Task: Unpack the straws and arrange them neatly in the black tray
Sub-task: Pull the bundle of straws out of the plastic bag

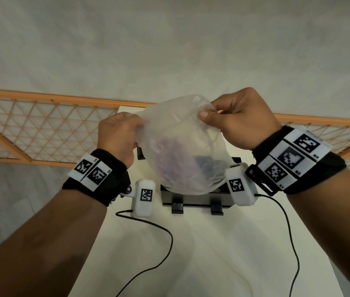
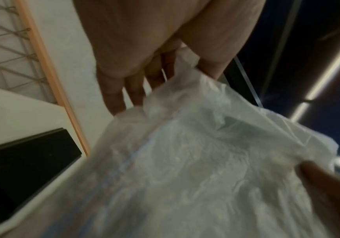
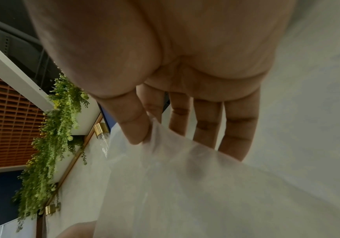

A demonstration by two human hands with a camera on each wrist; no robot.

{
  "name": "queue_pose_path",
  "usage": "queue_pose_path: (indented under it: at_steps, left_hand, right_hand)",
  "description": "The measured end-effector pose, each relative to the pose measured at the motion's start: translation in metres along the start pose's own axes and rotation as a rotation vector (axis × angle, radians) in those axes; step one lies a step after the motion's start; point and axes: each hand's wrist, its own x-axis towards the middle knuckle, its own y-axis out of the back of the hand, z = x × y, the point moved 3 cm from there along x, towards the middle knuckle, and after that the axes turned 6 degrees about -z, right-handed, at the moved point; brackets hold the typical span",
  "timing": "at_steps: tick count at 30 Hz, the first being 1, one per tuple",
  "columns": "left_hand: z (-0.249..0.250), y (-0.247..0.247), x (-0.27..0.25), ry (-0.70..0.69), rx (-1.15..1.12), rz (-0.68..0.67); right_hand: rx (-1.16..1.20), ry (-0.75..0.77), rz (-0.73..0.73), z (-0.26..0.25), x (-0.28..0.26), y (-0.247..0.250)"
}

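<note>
A translucent white plastic bag [image 1: 182, 151] hangs in the air between both hands, above the black tray [image 1: 193, 199]. Purple and dark shapes show dimly through its lower half; I cannot make out single straws. My left hand [image 1: 122, 133] pinches the bag's left top edge. My right hand [image 1: 229, 118] pinches the right top edge between thumb and forefinger. In the left wrist view the bag [image 2: 195, 161] fills the lower right and the tray [image 2: 22, 169] lies at lower left. The right wrist view shows my thumb and forefinger pinching the bag [image 3: 175, 185].
The tray sits on a white table [image 1: 191, 254], its two black feet at the near edge. An orange-framed mesh panel [image 1: 41, 129] runs behind the table. Two black cables [image 1: 159, 228] from the wrist cameras trail over the table.
</note>
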Motion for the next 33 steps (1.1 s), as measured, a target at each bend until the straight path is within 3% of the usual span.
queue_pose_path:
  at_steps: [5, 9, 12, 18, 24, 28, 33]
  left_hand:
    - [-0.005, 0.001, -0.002, 0.009, 0.211, -0.040]
    - [0.002, 0.003, -0.002, -0.020, 0.069, -0.005]
    - [0.004, 0.005, -0.002, -0.066, -0.009, -0.018]
    - [-0.002, -0.002, -0.013, 0.055, -0.104, -0.229]
    - [-0.011, 0.004, -0.015, 0.144, -0.238, -0.312]
    - [-0.027, 0.006, -0.015, 0.261, -0.189, -0.400]
    - [-0.043, 0.006, -0.015, 0.311, -0.146, -0.393]
  right_hand:
    - [-0.032, -0.017, -0.061, 0.002, 0.000, -0.004]
    - [0.021, -0.009, 0.038, 0.002, -0.001, 0.002]
    - [0.016, 0.001, 0.022, 0.002, 0.000, 0.001]
    - [0.095, 0.039, 0.112, 0.004, 0.001, 0.003]
    - [0.156, 0.095, 0.129, -0.003, 0.001, 0.000]
    - [0.194, 0.167, 0.159, -0.010, -0.002, 0.002]
    - [0.235, 0.224, 0.245, -0.021, -0.003, 0.014]
